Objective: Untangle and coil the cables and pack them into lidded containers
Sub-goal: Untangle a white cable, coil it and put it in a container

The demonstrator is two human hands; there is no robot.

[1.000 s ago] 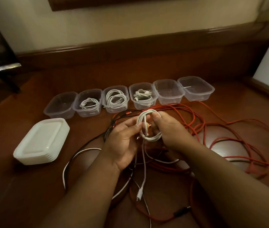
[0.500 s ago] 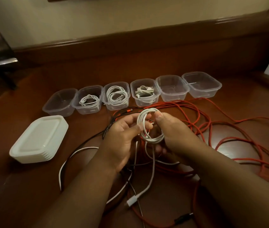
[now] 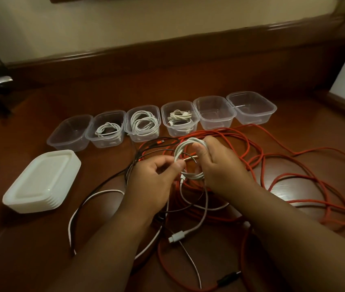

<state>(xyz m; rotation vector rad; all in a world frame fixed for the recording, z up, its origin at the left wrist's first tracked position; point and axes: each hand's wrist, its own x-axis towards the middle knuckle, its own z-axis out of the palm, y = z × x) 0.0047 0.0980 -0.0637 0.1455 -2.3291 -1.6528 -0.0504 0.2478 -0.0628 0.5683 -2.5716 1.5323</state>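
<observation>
**Both hands hold a white cable coil above the tangle**

The right hand (image 3: 220,165) grips the right side of a small white cable coil (image 3: 188,159), fingers curled round the loops and thumb pressed against the inside. The left hand (image 3: 152,182) pinches the coil's left side between thumb and forefinger, its other fingers loosely curled. Both forearms reach in from the near edge and meet at the coil, which is held upright over the middle of the wooden floor (image 3: 41,249). The coil's loose end hangs toward the near side and ends in a white plug (image 3: 174,238).

Below the hands lie a red cable (image 3: 294,180), spreading to the right, and a black cable (image 3: 104,182) on the left. Beyond them stands a row of six clear containers (image 3: 251,106); the second, third and fourth from the left hold white coils. A stack of white lids (image 3: 43,180) sits at the left.
</observation>
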